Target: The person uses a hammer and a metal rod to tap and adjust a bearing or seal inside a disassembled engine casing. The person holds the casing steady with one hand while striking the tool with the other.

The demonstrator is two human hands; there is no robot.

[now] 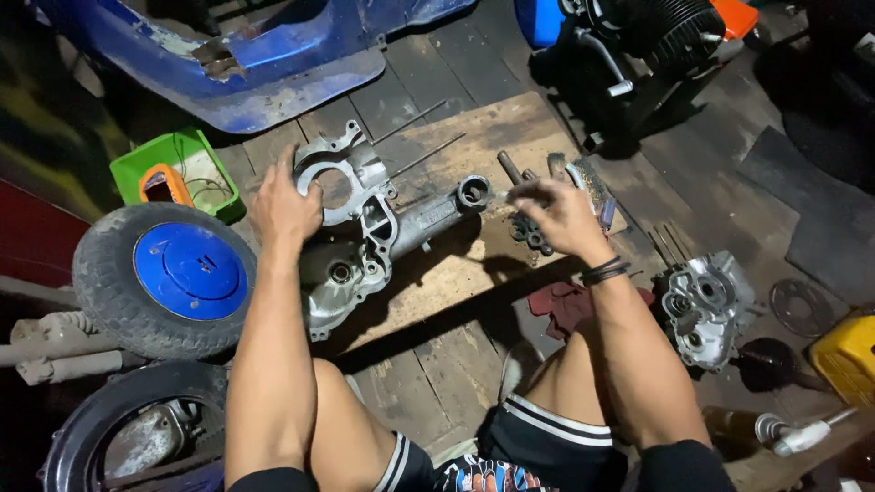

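A grey metal engine casing (365, 228) lies on a wooden board (474, 128) on the plank floor. My left hand (284, 205) rests on the casing's round left end, fingers spread against it. My right hand (558, 214) hovers at the casing's right tip, fingers pinched on a small part that I cannot make out. A dark gear cluster (530, 232) sits just under that hand. Two thin metal rods (428, 155) lie on the board behind the casing.
A small wheel with a blue hub (169, 278) stands at the left, a second tyre (118, 428) below it. A green tray (196, 164) is behind. Another casing half (706, 305) and a red rag (565, 305) lie right. A yellow container (848, 360) sits at the far right.
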